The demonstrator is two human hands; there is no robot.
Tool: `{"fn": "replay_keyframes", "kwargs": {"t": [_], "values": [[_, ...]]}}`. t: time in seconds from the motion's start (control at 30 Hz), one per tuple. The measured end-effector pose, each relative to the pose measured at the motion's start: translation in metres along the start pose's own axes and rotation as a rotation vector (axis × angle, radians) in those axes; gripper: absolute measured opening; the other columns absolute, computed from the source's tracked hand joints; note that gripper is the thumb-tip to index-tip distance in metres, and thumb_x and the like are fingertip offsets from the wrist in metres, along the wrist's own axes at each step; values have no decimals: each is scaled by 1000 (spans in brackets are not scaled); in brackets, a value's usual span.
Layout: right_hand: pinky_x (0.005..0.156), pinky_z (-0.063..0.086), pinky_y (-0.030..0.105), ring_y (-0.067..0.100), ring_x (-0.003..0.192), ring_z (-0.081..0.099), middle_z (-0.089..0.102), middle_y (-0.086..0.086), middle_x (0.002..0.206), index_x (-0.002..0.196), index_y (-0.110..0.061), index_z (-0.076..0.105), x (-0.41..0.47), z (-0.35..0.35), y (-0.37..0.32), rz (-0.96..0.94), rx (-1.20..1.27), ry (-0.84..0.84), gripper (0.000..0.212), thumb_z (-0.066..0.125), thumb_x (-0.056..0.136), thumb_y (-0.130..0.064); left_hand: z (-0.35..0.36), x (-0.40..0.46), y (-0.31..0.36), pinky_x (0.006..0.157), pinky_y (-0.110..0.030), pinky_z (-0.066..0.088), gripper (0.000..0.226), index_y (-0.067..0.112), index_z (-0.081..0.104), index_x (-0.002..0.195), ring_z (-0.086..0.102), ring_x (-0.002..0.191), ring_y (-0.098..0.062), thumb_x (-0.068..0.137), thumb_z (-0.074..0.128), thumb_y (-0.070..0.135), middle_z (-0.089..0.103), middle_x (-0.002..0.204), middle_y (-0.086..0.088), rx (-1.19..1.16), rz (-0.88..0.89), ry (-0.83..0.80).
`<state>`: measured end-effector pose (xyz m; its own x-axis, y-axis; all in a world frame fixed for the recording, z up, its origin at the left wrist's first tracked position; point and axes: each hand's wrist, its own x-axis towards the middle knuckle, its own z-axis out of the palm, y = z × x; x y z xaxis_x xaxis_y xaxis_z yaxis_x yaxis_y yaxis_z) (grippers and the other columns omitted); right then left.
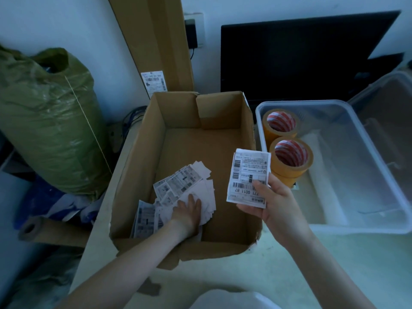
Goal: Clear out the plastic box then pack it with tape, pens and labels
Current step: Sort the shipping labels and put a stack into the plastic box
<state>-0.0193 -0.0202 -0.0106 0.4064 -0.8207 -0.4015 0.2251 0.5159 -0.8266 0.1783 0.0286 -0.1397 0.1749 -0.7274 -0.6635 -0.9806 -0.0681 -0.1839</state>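
Note:
A clear plastic box (376, 221) stands open at the right, its lid (388, 101) tipped up behind it. Two rolls of yellow tape (289, 166) lie at its left end. My right hand (270, 204) holds a small stack of white barcode labels (247, 175) upright between the plastic box and an open cardboard box (142, 152). Inside the cardboard box, my left hand (189, 210) rests flat, fingers spread, on a loose pile of labels (178, 188). No pens are in view.
A dark monitor (301, 56) stands behind the boxes. A tall cardboard sheet (156, 36) leans on the wall. A green sack (44, 121) and a cardboard tube (51, 230) sit to the left, off the table (334, 264).

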Motion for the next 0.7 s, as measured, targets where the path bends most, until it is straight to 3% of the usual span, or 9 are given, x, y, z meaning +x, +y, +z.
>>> {"fn": "replay_keyframes", "kwargs": {"t": [0.17,0.33,0.53,0.7], "values": [[67,60,36,24,93,71,73,4,104,117,-23,60,-2,-1,3,16,6,9,28,44,98,-10,2,3,-23,107,-49,36,71,14,3,150,18,138,-41,96,49,23,-6,158,-14,-154,103,24],[65,60,33,24,92,72,73,5,100,114,-21,61,-4,2,7,35,3,21,26,45,98,-10,0,-1,-41,107,-45,34,53,12,27,139,25,136,-35,94,53,22,12,155,-10,-255,199,83],[64,59,34,25,93,71,72,6,102,119,-18,59,-7,2,9,45,3,40,26,45,98,-9,-1,-3,-37,84,-33,46,28,10,45,119,55,109,-24,98,43,28,53,126,-10,-419,133,280],[67,60,35,25,94,71,72,5,103,117,-21,60,-8,0,10,44,-12,49,26,45,98,-10,-7,1,-38,84,-29,44,27,11,49,116,57,106,-22,99,43,32,58,120,-8,-529,74,323]]}}
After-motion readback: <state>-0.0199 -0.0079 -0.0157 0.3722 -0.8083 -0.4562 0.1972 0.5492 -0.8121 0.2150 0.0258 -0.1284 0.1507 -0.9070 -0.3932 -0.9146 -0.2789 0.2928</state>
